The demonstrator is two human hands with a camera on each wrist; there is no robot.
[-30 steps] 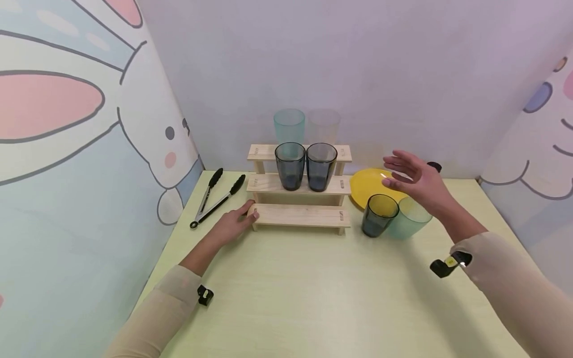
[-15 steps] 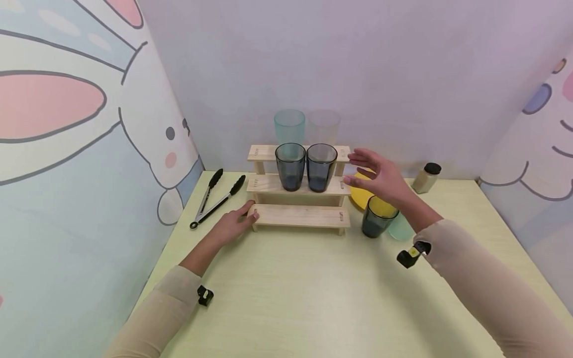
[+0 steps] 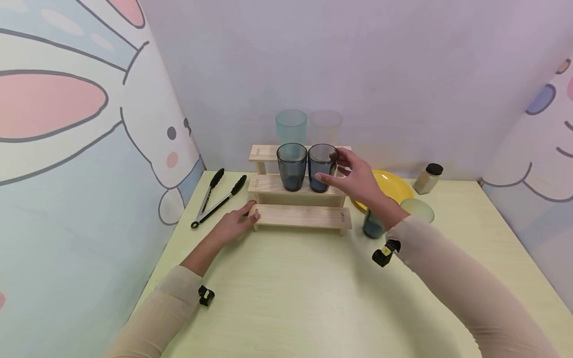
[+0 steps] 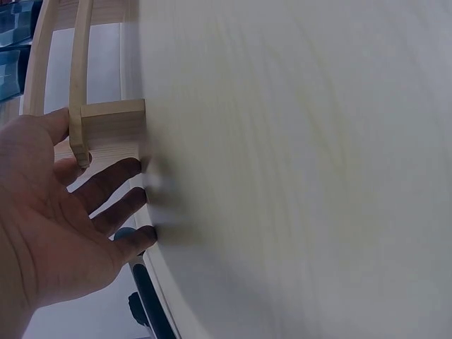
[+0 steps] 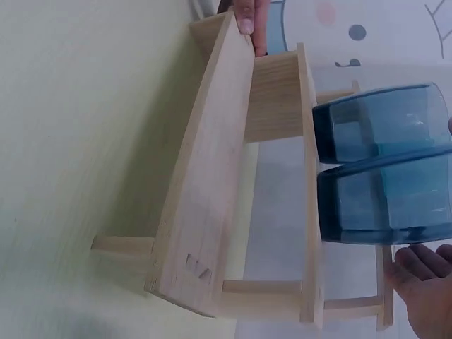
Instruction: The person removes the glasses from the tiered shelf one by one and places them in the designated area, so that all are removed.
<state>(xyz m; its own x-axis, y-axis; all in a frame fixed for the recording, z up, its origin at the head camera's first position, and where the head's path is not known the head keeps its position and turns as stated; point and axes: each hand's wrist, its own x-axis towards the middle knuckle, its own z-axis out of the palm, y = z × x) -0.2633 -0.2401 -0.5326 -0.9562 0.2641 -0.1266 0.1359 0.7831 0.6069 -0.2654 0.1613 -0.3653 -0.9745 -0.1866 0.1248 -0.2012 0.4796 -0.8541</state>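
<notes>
A three-step wooden rack (image 3: 301,216) stands near the back wall. My left hand (image 3: 233,226) grips the left end of its lowest board, thumb on top and index finger at the edge, other fingers spread in the left wrist view. Two dark grey-blue glasses, a left glass (image 3: 292,169) and a right glass (image 3: 319,169), stand side by side on the middle step. Around the right glass is my right hand (image 3: 355,179), thumb across its front and fingers at its far side. Behind them, a teal cup (image 3: 291,122) and a clear cup (image 3: 329,124) stand on the top step.
Black-tipped tongs (image 3: 215,204) lie open left of the rack. At its right are a yellow plate (image 3: 394,186), another dark glass (image 3: 373,226) partly behind my right forearm, and a pale green cup (image 3: 421,210). A black-lidded jar (image 3: 428,180) stands farther back.
My right hand has moved left from above the yellow plate to the right dark glass and closed around it. The left hand stays on the rack.
</notes>
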